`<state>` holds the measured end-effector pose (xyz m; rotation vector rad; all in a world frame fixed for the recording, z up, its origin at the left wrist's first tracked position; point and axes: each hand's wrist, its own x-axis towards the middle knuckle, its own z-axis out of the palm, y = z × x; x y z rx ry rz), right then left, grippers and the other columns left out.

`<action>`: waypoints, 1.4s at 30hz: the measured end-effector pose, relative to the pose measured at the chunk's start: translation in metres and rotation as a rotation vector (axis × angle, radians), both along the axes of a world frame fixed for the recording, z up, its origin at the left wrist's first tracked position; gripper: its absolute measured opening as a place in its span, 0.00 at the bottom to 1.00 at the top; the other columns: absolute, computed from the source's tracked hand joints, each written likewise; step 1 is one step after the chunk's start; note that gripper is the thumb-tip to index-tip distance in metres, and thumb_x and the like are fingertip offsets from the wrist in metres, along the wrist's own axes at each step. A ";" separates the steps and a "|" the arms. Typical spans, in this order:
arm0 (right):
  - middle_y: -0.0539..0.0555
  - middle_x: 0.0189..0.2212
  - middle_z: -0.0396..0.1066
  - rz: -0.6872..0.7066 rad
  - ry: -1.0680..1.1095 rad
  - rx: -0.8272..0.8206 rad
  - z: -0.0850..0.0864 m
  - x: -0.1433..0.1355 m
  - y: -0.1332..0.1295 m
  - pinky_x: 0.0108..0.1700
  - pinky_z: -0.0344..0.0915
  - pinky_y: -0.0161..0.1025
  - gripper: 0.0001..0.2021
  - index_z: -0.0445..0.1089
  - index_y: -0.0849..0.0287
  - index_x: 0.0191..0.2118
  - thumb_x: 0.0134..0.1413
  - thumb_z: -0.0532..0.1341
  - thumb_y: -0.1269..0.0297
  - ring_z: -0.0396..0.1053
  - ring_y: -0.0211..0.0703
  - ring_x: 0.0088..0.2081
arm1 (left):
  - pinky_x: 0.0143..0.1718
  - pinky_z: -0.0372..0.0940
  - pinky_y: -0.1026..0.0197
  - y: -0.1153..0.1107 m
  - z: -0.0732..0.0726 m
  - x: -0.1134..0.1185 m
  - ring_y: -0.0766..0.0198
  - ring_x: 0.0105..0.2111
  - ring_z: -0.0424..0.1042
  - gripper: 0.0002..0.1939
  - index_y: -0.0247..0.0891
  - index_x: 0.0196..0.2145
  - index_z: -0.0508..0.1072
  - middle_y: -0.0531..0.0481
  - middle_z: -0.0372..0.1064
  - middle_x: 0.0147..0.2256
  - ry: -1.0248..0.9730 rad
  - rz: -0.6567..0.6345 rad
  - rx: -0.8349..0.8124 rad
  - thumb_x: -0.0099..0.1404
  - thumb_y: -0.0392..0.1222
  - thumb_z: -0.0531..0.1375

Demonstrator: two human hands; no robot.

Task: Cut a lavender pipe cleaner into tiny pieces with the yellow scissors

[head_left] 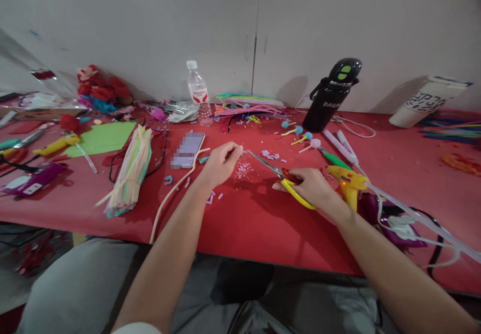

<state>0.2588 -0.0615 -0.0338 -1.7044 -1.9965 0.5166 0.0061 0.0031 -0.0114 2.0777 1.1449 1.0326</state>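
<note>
My right hand [310, 186] is closed round the handles of a pair of scissors [276, 170] with red and yellow grips, its blades pointing left. Between the pinched thumb and fingers of my left hand [224, 161] is a small pale purple piece [245, 151], right at the blade tips. Too little of the piece shows to tell its kind. Below the tips lies a scatter of tiny pale cut bits [243, 170] on the red table [255, 223]. Short purple pieces [270, 154] lie behind the blades, and more lie near my left wrist.
A yellow glue gun [348, 181] stands close to my right hand. Left of my left arm are a phone [190, 148] and a bundle of pale pipe cleaners [131, 171]. Behind are a plastic bottle [199, 96], a black flask [330, 96] and a white cup [421, 101].
</note>
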 end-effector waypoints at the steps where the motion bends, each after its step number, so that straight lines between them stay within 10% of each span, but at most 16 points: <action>1: 0.45 0.17 0.46 0.000 0.002 -0.001 0.001 0.000 0.000 0.21 0.44 0.32 0.29 0.51 0.59 0.19 0.42 0.61 0.36 0.43 0.33 0.22 | 0.29 0.54 0.64 0.000 0.000 0.000 0.67 0.26 0.59 0.17 0.37 0.29 0.64 0.53 0.60 0.25 -0.001 -0.002 0.001 0.68 0.51 0.49; 42: 0.45 0.18 0.47 0.026 0.020 -0.001 -0.001 0.003 0.000 0.21 0.44 0.32 0.27 0.53 0.59 0.19 0.43 0.62 0.41 0.44 0.32 0.22 | 0.30 0.59 0.65 0.001 -0.001 0.000 0.67 0.28 0.63 0.15 0.36 0.31 0.68 0.52 0.65 0.27 -0.001 -0.003 0.035 0.67 0.49 0.51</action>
